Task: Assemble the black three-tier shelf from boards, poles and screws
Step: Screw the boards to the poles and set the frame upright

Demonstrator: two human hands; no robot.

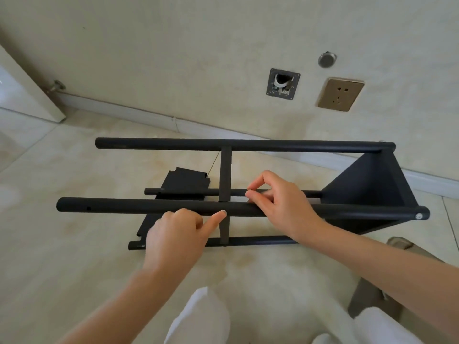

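Left hand (178, 232) sits nearest, its fingers curled into the palm except the index finger (216, 219), which stretches out straight and touches the underside of the near pole (149, 207) close to where the middle board (224, 175) crosses it. It grips nothing. Just beyond, the right hand (278, 197) pinches something tiny between thumb and forefinger, right above that same pole; it looks like a screw (249, 190), though it is too small to be sure.

The shelf frame lies on its side on the tiled floor (62, 256). One end board (367, 184) is already fixed at the right, with a bright screw head (419, 216) showing at the pole's end. Lower poles run beneath, and a loose board (185, 181) lies flat under the frame to the left. Farthest away, the far pole (223, 144) runs parallel to the wall (173, 58), where a socket (340, 94) sits.

Judging from this, the middle tier is about to be screwed on. The small part could slip from the pinch and roll off under the frame. The board, seemingly only propped, could shift off its hole if the pole is nudged, and a screw driven at an angle might cross-thread. The free pole ends on the left are unsupported and could splay apart.
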